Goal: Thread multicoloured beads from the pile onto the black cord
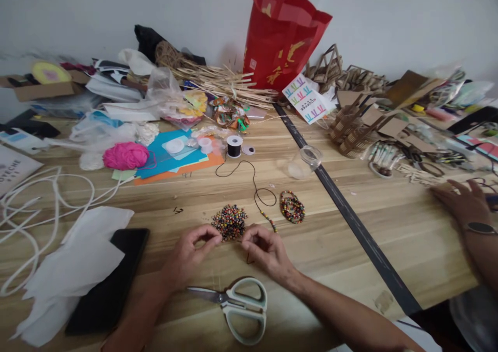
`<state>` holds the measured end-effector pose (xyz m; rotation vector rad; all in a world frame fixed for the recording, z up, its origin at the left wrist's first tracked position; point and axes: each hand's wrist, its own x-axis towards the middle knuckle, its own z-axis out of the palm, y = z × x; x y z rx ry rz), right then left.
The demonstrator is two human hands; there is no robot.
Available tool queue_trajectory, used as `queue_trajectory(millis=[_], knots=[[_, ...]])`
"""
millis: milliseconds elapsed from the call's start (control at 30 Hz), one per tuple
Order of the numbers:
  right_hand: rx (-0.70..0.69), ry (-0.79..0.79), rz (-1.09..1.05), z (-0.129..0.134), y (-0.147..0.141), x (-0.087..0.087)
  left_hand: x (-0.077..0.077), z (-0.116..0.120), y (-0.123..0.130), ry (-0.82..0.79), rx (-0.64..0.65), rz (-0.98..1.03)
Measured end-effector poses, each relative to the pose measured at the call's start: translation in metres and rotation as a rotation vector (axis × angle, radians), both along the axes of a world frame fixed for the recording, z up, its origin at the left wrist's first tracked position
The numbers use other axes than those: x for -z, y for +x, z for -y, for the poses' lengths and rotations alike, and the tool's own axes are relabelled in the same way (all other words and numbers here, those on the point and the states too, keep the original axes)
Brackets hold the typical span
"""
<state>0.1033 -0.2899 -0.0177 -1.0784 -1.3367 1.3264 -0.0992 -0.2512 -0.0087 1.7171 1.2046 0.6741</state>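
A loose pile of small multicoloured beads [230, 221] lies on the wooden table between my hands. At its lower left edge, my left hand [196, 248] is closed in a pinch; whatever its fingertips hold is too small to make out. My right hand [266, 251] pinches a thin black cord [254, 180], whose short end dangles below the fingers. Several beads [268, 221] are threaded on this cord just above the right hand. The cord trails back to a spool [234, 147]. Right of it rests a coiled string of finished beads [292, 207].
Scissors [245, 308] lie close in front of me. A black tablet-like slab [112, 284] under white paper is at left. A clear plastic cup [305, 161] lies beyond the beads. Another person's hand [465, 201] rests at right. Craft supplies and a red bag [284, 38] line the back.
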Motion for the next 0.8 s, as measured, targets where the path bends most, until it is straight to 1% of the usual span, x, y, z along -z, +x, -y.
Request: queue_trajectory(millis=[100, 200, 333, 500, 600, 800], knots=[[0.042, -0.081, -0.085, -0.005, 0.001, 0.004, 0.002, -0.004, -0.004, 0.027, -0.034, -0.022], [0.066, -0.140, -0.111, -0.008, 0.003, 0.008, 0.002, -0.006, -0.004, 0.044, -0.002, -0.058], [0.088, -0.158, -0.114, -0.011, 0.003, 0.012, 0.006, -0.004, -0.004, 0.072, 0.051, -0.157], [0.093, -0.164, -0.124, -0.012, 0.001, 0.016, 0.009, -0.001, -0.002, 0.193, 0.126, -0.321], [0.087, -0.173, -0.132, -0.012, 0.001, 0.018, 0.011, 0.000, 0.001, 0.252, 0.162, -0.382], [0.073, -0.190, -0.134, -0.012, 0.000, 0.022, 0.024, 0.001, 0.003, 0.410, 0.209, -0.444]])
